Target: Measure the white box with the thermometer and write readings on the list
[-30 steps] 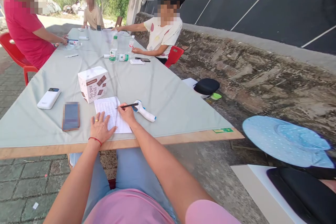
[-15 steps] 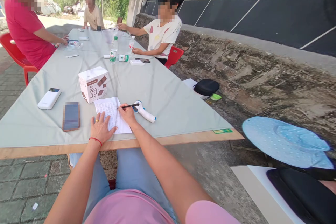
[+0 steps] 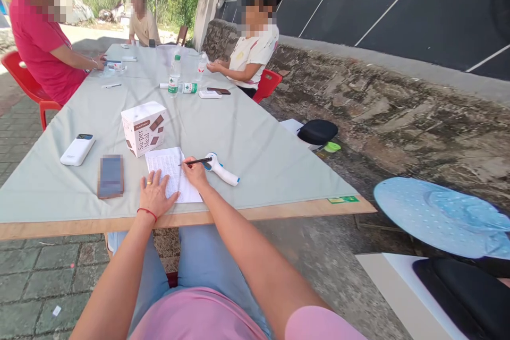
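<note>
The tabletop [image 3: 263,133] carries a pale cloth, with a strip of wood exposed along the near edge. The left hand [image 3: 156,196] lies open and palm down, fingers spread, at the near edge; its fingers rest on the paper [image 3: 170,164], which lies flat close to that edge and bears rows of marks. The right hand [image 3: 195,172] is closed around the pen [image 3: 198,161] and rests on the paper's right side; whether the pen tip makes contact cannot be told. A white handheld device [image 3: 225,174] lies just right of this hand. Toward the left edge lie a phone [image 3: 110,176] and, farther out, a power bank [image 3: 78,149]. The box [image 3: 144,130] stands just beyond the paper. Farther back, one bottle [image 3: 173,81] stands upright beside another lying on its side. A co-worker in a white shirt [image 3: 253,56] sits at the right edge, one in red [image 3: 48,53] at the left, and a third at the far end.
</note>
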### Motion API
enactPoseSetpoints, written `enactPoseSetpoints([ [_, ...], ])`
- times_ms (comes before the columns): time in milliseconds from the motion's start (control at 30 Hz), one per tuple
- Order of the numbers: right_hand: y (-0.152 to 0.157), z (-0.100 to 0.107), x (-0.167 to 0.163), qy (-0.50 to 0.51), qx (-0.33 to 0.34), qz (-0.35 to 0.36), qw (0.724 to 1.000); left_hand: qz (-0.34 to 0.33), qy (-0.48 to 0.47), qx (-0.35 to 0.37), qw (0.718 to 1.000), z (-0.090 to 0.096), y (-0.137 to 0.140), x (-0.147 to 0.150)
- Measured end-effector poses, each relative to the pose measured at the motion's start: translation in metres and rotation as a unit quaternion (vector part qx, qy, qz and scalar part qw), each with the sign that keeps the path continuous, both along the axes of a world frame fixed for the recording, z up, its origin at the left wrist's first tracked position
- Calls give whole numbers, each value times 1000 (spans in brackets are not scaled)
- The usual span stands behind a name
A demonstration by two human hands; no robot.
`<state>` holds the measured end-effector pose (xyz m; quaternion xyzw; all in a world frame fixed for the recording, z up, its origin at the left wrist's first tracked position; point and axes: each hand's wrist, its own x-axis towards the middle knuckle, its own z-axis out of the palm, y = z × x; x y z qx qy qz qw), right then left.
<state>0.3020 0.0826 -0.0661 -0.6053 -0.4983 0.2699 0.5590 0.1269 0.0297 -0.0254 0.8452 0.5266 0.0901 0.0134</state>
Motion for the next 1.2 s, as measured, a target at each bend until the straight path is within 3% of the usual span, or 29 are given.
enactPoseSetpoints([
  [1200, -1, -2, 1, -12, 2, -33, 999, -4, -6, 9, 1000, -2, 0, 0],
])
